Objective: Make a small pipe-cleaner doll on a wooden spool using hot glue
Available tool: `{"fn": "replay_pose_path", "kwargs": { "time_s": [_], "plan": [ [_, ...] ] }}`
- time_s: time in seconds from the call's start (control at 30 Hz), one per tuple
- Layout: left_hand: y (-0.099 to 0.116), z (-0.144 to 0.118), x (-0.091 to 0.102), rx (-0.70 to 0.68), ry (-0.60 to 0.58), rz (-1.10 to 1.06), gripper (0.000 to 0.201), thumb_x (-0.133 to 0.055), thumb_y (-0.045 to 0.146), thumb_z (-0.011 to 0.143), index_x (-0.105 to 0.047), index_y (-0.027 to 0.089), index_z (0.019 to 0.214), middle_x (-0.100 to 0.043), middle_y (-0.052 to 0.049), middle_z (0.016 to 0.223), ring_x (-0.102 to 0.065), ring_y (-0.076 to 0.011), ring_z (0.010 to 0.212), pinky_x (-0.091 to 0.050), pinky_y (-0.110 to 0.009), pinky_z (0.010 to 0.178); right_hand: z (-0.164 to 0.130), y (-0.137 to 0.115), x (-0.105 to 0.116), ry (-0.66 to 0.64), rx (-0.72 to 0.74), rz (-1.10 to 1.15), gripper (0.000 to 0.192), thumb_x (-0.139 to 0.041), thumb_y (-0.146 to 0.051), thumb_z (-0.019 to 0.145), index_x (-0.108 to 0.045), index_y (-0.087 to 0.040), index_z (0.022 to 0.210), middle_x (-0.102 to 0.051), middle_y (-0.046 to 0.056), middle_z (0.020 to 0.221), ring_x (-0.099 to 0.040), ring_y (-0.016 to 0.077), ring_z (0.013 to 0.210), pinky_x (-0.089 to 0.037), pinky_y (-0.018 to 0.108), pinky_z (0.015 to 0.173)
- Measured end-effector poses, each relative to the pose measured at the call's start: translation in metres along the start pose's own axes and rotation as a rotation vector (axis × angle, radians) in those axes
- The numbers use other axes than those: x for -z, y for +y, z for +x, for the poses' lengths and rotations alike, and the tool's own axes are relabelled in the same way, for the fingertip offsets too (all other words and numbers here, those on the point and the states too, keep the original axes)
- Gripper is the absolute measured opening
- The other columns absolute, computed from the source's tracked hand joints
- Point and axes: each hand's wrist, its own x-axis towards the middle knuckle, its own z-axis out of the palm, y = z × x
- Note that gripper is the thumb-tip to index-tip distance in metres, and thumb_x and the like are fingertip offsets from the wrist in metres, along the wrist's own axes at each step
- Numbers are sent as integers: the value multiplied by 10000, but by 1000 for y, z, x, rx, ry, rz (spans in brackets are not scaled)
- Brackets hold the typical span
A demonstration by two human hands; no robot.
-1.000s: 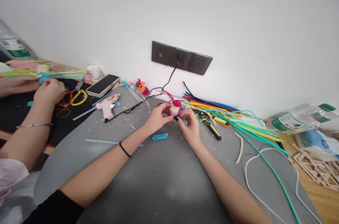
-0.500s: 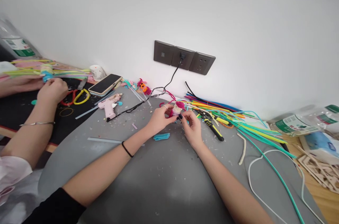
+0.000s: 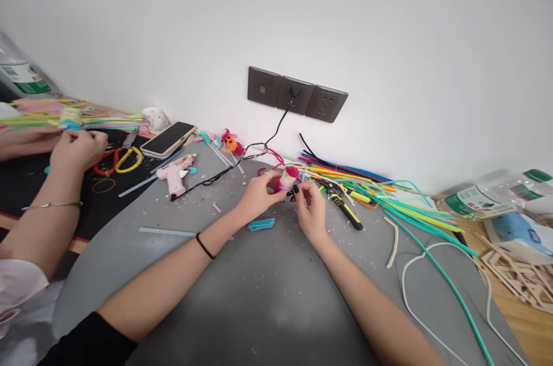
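Note:
A small pipe-cleaner doll (image 3: 288, 179), cream with a magenta top and magenta sides, is held just above the grey table mat. My left hand (image 3: 261, 195) is closed round its left side. On the doll's lower right edge, my right hand (image 3: 311, 209) has thumb and fingers pinched together; what lies between these dark-nailed fingertips is too small to make out. A folded bundle of blue pipe cleaner (image 3: 261, 224) rests on the mat below the hands. Yellow-and-black pliers (image 3: 347, 208) lie right of my right hand.
Left are a pink glue gun (image 3: 175, 174) with a black cord, a phone (image 3: 169, 138) and scissors (image 3: 129, 159). Loose pipe cleaners (image 3: 406, 210) spread rightward. Another person's hands (image 3: 78, 150) work at far left. Bottles (image 3: 479, 200) stand or lie at both sides.
The whole view has shifted slightly, so things sit a little further left. My hands stay on the doll with almost no visible movement. The other person's hands have shifted slightly.

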Motion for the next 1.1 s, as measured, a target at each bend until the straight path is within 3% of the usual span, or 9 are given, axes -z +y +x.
{"fn": "replay_pose_path", "kwargs": {
  "time_s": [0.23,0.47,0.57,0.7,0.87,1.03,1.1],
  "plan": [
    [1,0,0,6,-20,-53,394,-762,319,751,-680,171,1107,-801,-97,1056,-757,-242,882,-623,-376,801,4,7,3,86,-91,130,365,-461,-603,1044,-451,-267,900,-562,-34,710,-561,168,642,-453,333,683],
    [0,0,0,15,-32,-69,400,-752,314,753,-677,166,1117,-795,-107,1066,-761,-249,884,-634,-387,790,3,10,3,63,-149,148,419,-448,-566,1051,-414,-266,761,-484,-51,611,-491,148,547,-408,309,579],
    [1,0,0,10,-30,-94,381,-732,316,770,-676,169,1117,-794,-100,1051,-758,-242,884,-641,-377,783,6,16,3,162,-163,155,198,-576,-436,990,-517,-251,953,-614,-7,790,-568,159,639,-472,314,635],
    [3,-1,0,29,-36,-130,397,-720,388,800,-666,160,1120,-790,-107,1016,-748,-235,818,-642,-369,716,9,18,4,270,-113,90,354,-625,-324,922,-531,-237,1252,-646,122,1218,-647,214,987,-533,376,843],
    [1,0,0,33,-66,-127,418,-739,364,778,-668,167,1140,-790,-95,1035,-752,-232,832,-643,-381,772,8,8,5,110,-2,49,277,-587,-383,993,-632,-259,1237,-656,123,1299,-620,254,1227,-507,451,1050],
    [-1,-1,-1,12,-149,-185,418,-744,337,770,-671,159,1141,-771,-112,1154,-744,-237,981,-624,-382,878,8,4,1,-10,-93,309,507,-713,-594,905,-630,-254,1271,-694,135,1329,-674,271,1230,-561,440,1042],
    [0,-2,-2,25,-196,-227,425,-742,342,774,-666,150,1146,-764,-118,1158,-742,-237,992,-620,-376,880,8,4,1,-27,-122,364,515,-740,-610,879,-652,-255,1241,-714,126,1312,-686,271,1223,-557,446,1063]
  ]
}}
